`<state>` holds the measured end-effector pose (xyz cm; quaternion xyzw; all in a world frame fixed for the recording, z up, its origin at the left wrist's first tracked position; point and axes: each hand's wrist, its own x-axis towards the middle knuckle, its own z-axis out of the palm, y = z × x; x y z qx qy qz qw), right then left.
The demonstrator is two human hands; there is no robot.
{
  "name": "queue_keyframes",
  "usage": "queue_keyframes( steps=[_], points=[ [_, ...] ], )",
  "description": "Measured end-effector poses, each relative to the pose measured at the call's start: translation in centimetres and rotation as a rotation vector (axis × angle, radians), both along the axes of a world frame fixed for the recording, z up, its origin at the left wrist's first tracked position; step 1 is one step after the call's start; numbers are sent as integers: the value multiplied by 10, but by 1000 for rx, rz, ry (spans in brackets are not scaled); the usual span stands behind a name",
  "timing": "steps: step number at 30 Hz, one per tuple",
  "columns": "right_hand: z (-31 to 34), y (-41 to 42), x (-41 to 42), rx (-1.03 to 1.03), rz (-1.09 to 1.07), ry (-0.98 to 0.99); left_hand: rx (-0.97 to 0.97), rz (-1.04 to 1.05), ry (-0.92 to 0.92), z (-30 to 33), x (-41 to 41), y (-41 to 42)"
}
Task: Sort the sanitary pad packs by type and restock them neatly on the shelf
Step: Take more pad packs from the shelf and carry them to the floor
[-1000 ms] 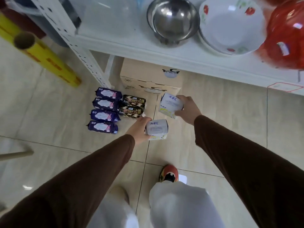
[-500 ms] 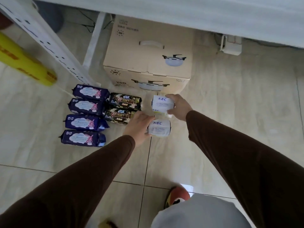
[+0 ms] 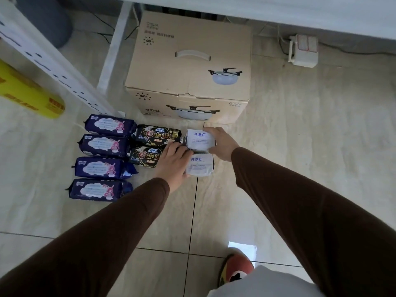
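Note:
Two white ABC pad packs lie on the floor tiles, one behind the other. My right hand grips the far ABC pack from its right side. My left hand holds the near ABC pack at its left end. Left of them lie two black packs, the far one and the near one, which my left hand partly covers. Further left, several dark blue packs lie in a column.
A cardboard cooker box stands just behind the packs, under a white shelf board. A white shelf upright slants at the left, with a yellow roll beyond it. A power strip lies at back right. My shoe is below.
Both hands have lowered the two ABC packs to the floor beside the black packs. The view has tilted down, so the shelf top with bowls has left the frame.

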<state>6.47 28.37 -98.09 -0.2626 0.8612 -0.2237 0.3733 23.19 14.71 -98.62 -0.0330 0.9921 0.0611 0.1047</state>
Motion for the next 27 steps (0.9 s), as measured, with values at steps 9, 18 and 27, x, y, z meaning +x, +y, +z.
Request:
queue_keyframes(
  steps=[9, 18, 27],
  points=[
    [4, 2, 5, 2, -43, 4, -11, 28, 60, -1, 1, 2],
    [20, 11, 15, 46, 16, 108, 3, 78, 30, 12, 9, 7],
    [146, 44, 74, 106, -60, 186, 148, 268, -83, 142, 39, 19]
  ],
)
